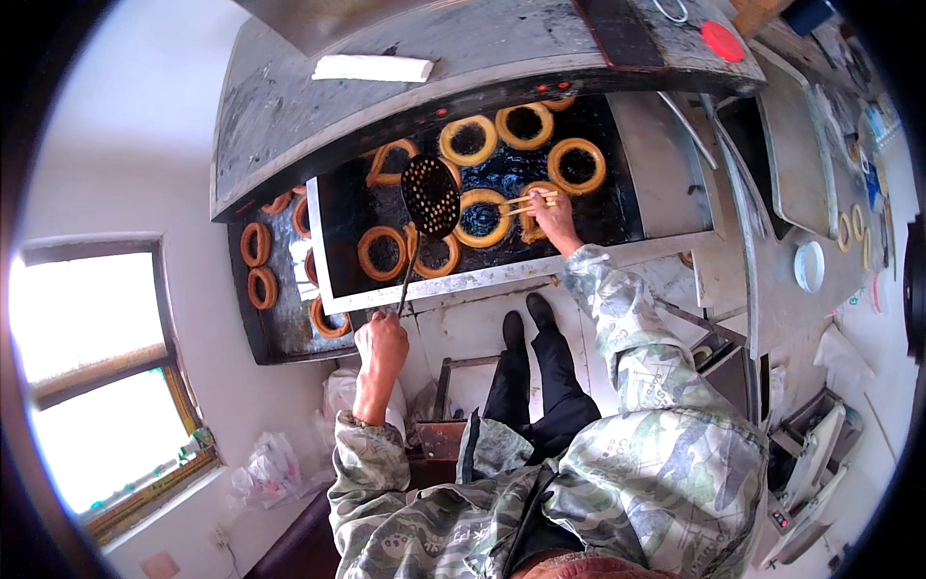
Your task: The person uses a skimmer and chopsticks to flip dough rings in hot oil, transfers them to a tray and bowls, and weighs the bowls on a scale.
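My left hand (381, 347) is closed around the handle of a black perforated skimmer (431, 196), whose round bowl is raised over the frying vat. In my right hand (553, 220) is a pair of wooden chopsticks (518, 205). Their tips are at the right side of a golden dough ring (468, 235) in the dark oil. Another piece of dough (529, 230) lies partly hidden under my right hand. Several more rings float around, among them one ring (577, 144) at the right and a browner ring (383, 253) at the lower left. The skimmer covers part of the rings behind it.
Left of the metal-rimmed vat (521, 274), a dark tray (289, 333) holds several browned rings. A grey hood (482, 48) overhangs the far side, bearing a white strip (372, 68). At right, pale rings (857, 223) and a white bowl (809, 266) sit on a counter.
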The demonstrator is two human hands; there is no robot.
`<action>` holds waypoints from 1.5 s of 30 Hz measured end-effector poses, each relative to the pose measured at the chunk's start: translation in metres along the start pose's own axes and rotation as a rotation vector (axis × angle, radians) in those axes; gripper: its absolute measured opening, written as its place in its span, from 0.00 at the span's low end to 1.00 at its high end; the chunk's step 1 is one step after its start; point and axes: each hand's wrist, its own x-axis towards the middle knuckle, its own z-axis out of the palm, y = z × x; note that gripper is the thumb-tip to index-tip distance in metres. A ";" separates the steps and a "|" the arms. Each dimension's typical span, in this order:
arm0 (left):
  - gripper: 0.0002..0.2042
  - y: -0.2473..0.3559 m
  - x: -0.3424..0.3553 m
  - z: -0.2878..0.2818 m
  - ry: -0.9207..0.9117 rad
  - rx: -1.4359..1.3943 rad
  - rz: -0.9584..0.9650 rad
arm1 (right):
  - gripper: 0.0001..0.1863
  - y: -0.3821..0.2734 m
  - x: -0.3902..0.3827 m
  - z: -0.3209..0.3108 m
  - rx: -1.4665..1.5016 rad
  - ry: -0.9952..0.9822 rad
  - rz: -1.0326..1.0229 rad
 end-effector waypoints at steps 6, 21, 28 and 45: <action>0.06 -0.013 -0.014 0.010 -0.054 -0.020 -0.078 | 0.09 -0.003 0.006 0.000 0.015 -0.060 0.075; 0.05 -0.002 0.003 0.031 -0.059 -0.029 0.023 | 0.15 0.020 0.001 -0.004 0.155 -0.032 0.413; 0.05 -0.007 -0.004 0.045 -0.092 -0.072 0.003 | 0.15 0.030 0.002 -0.019 0.265 0.019 0.595; 0.05 0.026 -0.037 -0.001 -0.049 -0.047 0.052 | 0.18 0.007 -0.007 -0.132 0.345 0.036 0.527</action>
